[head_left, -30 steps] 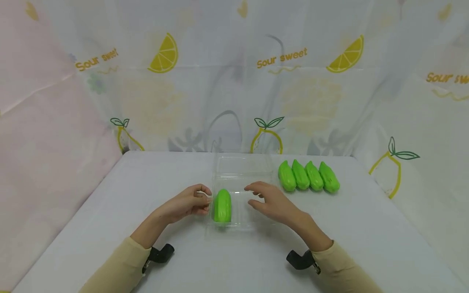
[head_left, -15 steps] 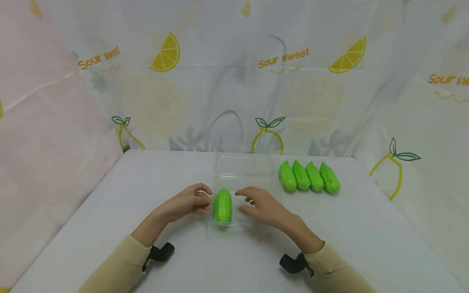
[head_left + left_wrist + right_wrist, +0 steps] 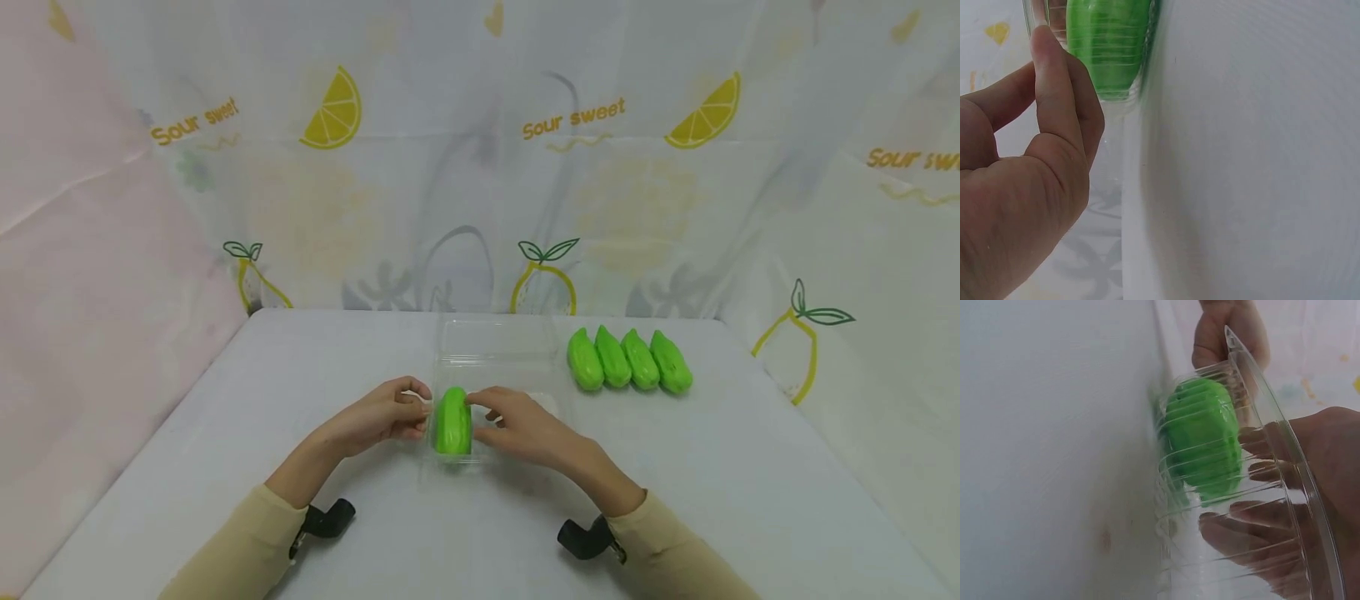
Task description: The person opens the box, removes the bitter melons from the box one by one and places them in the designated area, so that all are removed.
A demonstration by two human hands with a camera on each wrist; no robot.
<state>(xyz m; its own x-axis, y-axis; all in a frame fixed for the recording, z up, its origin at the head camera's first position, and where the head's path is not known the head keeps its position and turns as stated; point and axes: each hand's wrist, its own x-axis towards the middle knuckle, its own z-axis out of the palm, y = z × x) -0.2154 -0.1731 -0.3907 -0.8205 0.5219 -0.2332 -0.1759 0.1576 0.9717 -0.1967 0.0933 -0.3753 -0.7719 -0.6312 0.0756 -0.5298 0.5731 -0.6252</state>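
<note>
A clear plastic clamshell box (image 3: 491, 457) lies on the white table with its lid tipped back. Inside, along the left wall, rests a bright green ridged gourd (image 3: 453, 423). My left hand (image 3: 386, 419) pinches the box's left rim between thumb and fingers; the left wrist view shows the thumb (image 3: 1052, 81) at that rim. Reaching into the box from the right, my right hand (image 3: 532, 429) has its fingertips at the gourd's right side, with thumb and fingers apart. In the right wrist view its fingers (image 3: 1266, 519) show through the box wall, close to or touching the gourd (image 3: 1202, 437).
Several more green gourds (image 3: 628, 360) lie side by side on the table at the back right, beyond the right hand. A printed cloth (image 3: 465, 167) hangs behind the white table (image 3: 330, 342). Black wrist cameras (image 3: 585, 540) stick out below both forearms.
My right hand has moved left over the box until its fingers reach the gourd, which seems to shift or tilt slightly. The left hand stays at the rim.
</note>
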